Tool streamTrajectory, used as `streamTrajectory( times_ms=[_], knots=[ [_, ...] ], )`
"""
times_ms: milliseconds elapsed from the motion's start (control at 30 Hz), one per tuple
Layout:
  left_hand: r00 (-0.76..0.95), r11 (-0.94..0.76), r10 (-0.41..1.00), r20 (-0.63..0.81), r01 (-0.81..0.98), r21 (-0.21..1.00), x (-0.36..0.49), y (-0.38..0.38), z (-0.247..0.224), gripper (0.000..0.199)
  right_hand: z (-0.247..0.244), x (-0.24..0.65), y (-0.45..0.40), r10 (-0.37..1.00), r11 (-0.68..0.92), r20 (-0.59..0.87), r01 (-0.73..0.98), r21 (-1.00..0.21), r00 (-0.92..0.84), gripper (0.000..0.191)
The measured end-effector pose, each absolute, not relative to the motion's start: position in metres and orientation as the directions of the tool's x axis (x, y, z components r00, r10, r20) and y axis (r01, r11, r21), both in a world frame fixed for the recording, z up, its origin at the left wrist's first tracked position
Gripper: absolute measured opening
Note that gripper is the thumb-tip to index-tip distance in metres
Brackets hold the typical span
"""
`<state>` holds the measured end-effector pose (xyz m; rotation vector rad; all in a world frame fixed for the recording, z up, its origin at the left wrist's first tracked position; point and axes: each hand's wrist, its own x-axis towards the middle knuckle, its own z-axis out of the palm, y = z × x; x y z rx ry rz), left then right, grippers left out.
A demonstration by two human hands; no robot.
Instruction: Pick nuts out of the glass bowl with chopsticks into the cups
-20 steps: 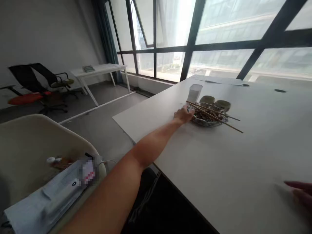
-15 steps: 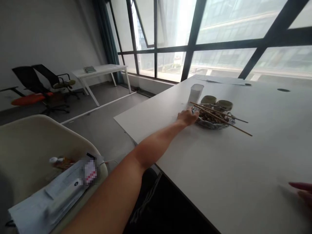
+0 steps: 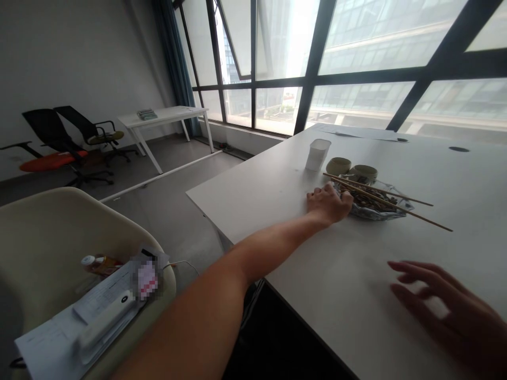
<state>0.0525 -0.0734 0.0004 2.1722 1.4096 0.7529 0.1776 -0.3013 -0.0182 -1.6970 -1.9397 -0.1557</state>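
My left hand (image 3: 328, 203) is closed on the left rim of a clear, glass-like bowl (image 3: 374, 213); some of its fingertips are hidden. Inside the bowl lie many small brown pieces (image 3: 366, 201), too small to identify. A pair of long wooden chopsticks (image 3: 420, 215) rests across the top, sticking out to the right. Just behind the bowl stand two small greenish cups (image 3: 339, 165), with a translucent plastic cup (image 3: 317, 154) to their left. Nearer to me, my right hand (image 3: 447, 311) hovers over the tabletop, fingers apart and holding nothing.
The white table (image 3: 396, 264) runs back to the window, with a paper sheet (image 3: 364, 135) near its far edge. At left, a beige chair (image 3: 79, 221) holds papers (image 3: 55, 335), a white device (image 3: 105, 324) and a small bottle (image 3: 101, 264). Office chairs (image 3: 51, 137) stand farther off.
The bowl, with the chopsticks on it, has slid to the right and slightly nearer along with my left hand. My right hand has come farther into view from the right edge. The cups stay put.
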Motion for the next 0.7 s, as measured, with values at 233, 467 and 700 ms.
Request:
streamTrajectory(
  times_ms=[233, 467, 700],
  knots=[
    [0.285, -0.404, 0.915, 0.287, 0.657, 0.637, 0.07, -0.096, 0.001, 0.059, 0.034, 0.063, -0.237, 0.779, 0.554, 0.491, 0.793, -0.251, -0.389, 0.024],
    [0.263, -0.4, 0.916, 0.303, 0.665, 0.631, 0.07, -0.096, -0.001, 0.055, 0.043, 0.036, -0.25, 0.828, 0.485, 0.469, 0.811, -0.328, -0.306, 0.015],
    [0.327, -0.388, 0.92, 0.218, 0.661, 0.642, 0.072, -0.091, -0.003, 0.065, 0.033, 0.123, -0.248, 0.845, 0.309, 0.518, 0.912, -0.27, -0.132, 0.025]
  ],
)
